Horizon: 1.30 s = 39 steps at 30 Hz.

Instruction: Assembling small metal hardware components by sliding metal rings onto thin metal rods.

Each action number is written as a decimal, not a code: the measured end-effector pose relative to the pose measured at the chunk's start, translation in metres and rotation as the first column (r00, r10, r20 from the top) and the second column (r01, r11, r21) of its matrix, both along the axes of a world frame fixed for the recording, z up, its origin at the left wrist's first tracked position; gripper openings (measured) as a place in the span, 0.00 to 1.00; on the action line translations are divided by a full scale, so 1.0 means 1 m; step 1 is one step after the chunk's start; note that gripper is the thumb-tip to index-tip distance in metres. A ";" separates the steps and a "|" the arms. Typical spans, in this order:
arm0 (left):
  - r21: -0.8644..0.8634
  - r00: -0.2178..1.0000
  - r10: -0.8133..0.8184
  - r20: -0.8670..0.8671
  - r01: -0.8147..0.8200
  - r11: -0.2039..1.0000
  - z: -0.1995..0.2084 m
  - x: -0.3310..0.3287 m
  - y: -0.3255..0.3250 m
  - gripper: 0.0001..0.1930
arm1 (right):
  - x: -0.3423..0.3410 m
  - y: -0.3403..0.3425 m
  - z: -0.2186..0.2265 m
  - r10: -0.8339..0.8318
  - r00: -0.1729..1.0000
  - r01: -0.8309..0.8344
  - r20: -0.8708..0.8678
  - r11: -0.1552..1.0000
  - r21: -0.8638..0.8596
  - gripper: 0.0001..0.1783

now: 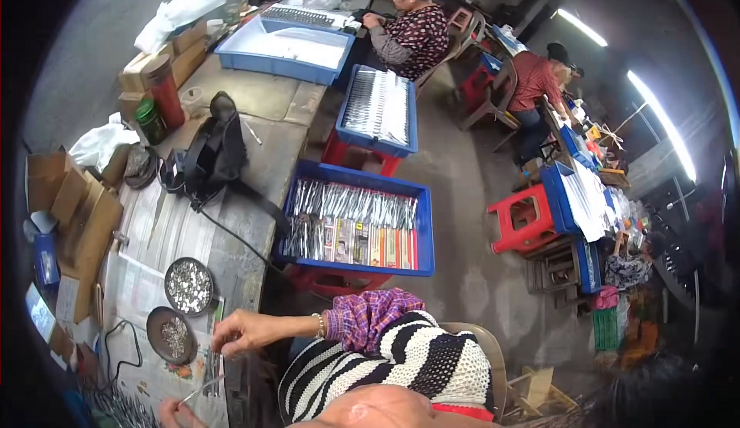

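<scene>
My left hand, cut by the lower edge, pinches a slender silvery metal piece whose exact kind I cannot make out. My right hand, with a beaded bracelet at its wrist, hovers by the bench edge with fingers bent down and together; whatever is between them is hidden. Just beyond it are two round dark dishes: the lower dish holds small metal bits, the upper dish brighter silvery ones. Several slim metal pieces lie blurred at the lower left corner.
Sheets of newspaper cover the bench. A black cloth-like object with a cable sits farther up, near cardboard boxes. Right of the bench, a blue tray of metal tools rests on a red stool. Other people work beyond.
</scene>
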<state>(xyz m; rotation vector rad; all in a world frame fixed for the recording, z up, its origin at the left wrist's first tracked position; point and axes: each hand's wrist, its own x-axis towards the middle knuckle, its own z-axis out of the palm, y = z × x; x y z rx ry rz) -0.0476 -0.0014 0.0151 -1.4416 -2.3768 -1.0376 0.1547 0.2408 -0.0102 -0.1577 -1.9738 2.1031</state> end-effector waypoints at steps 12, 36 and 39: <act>0.202 0.897 -0.399 0.192 0.361 0.910 -0.017 0.056 0.082 0.04 | 0.011 -0.024 -0.009 0.154 0.987 -0.156 -0.038 0.892 -0.425 0.12; 0.148 0.861 -0.125 0.493 0.059 0.987 0.010 0.106 0.062 0.13 | 0.054 -0.023 -0.035 0.203 0.956 -0.031 0.213 0.788 -0.615 0.14; 0.098 0.850 -0.082 0.521 0.036 0.995 0.009 0.103 0.064 0.11 | 0.057 -0.021 -0.040 0.215 0.955 -0.043 0.205 0.783 -0.621 0.14</act>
